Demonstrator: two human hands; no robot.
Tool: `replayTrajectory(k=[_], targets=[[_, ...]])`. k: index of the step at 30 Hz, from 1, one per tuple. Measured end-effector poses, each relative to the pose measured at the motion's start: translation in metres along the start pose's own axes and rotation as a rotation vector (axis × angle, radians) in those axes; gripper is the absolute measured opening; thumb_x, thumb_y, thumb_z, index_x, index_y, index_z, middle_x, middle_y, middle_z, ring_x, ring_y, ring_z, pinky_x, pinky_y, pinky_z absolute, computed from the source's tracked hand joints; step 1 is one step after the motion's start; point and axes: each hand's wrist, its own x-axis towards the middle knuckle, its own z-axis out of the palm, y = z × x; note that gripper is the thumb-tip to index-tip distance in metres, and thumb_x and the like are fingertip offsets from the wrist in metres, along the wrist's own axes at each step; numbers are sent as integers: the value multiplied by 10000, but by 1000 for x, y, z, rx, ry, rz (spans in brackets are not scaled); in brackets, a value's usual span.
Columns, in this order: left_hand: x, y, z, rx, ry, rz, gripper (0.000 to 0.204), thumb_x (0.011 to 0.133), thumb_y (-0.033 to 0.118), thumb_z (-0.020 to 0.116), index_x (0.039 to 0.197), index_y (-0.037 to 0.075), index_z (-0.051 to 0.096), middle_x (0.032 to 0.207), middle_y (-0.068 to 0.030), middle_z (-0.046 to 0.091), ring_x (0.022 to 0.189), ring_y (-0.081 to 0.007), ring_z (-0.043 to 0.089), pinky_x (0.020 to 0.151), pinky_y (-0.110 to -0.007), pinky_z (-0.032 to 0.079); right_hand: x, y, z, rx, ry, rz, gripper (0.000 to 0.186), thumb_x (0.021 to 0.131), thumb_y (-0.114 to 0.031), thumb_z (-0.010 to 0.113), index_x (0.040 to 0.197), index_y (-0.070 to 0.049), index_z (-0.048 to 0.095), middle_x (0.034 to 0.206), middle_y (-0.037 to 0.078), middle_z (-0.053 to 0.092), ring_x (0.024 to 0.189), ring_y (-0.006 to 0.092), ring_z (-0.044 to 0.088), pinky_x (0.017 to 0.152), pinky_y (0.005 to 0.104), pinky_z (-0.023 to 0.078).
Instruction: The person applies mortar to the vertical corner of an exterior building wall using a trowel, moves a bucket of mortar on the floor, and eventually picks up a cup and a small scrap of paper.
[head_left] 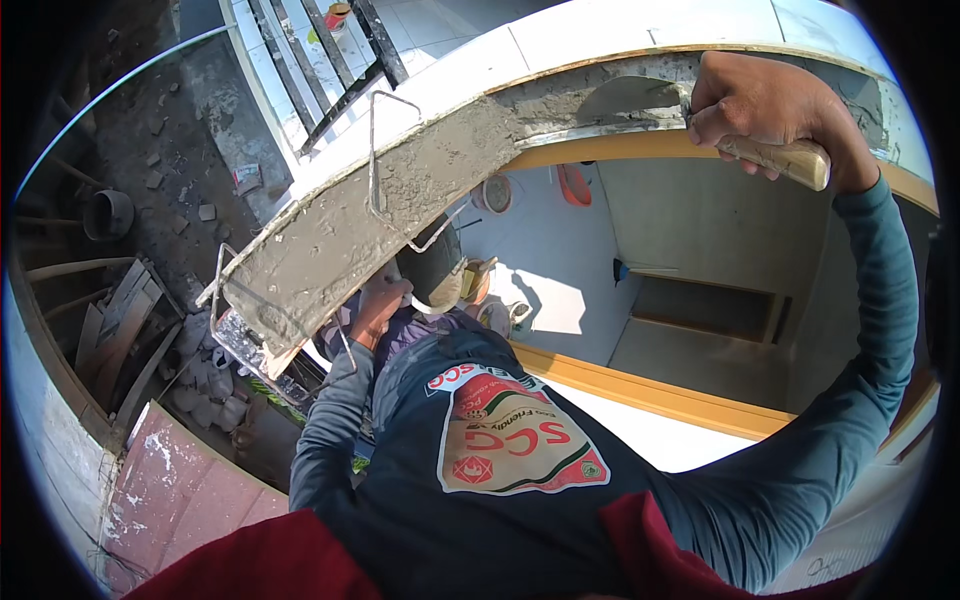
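One trowel (632, 99) lies over grey mortar (400, 180), blade pointing left, long axis slanting down-right to the handle (803, 164), wrapped by the right hand (762, 105)'s fingers; the left hand (382, 300)'s grip near the bucket (428, 272), I cannot tell.

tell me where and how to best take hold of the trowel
By its wooden handle, probably from the picture's right, as the right grip does. The handle is thick and rounded, and its free end points right and slightly down in the picture, away from the metal blade, which lies over the grey mortar and so looks a poor hold.
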Motion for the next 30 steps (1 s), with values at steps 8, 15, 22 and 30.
replayTrajectory(k=[8,15,22,30], targets=[[-8,12,-8,-77,45,-25,227,705,99,732,768,-29,556,691,-79,556,597,-168,591,493,-284,504,13,-3,3,43,-2,67,301,736,-200,678,926,34,683,648,96,624,517,173,644,418,302,530],[8,-20,1,-99,87,42,224,717,89,721,790,-32,547,702,-83,559,583,-176,602,495,-301,519,6,15,0,235,54,116,291,742,-200,703,963,-31,620,689,82,620,513,151,603,391,287,460],[9,-6,6,-142,7,-8,206,740,61,715,782,-39,539,713,-97,578,596,-176,618,498,-292,545,-30,17,0,250,234,203,312,735,-193,696,982,-24,608,688,87,598,499,155,581,386,293,442],[14,-14,-1,-111,-8,-38,220,741,49,715,803,-41,524,778,-114,576,670,-189,634,536,-292,575,-65,33,8,229,272,272,389,761,-224,662,1078,-19,567,718,72,563,525,133,550,404,288,427]])
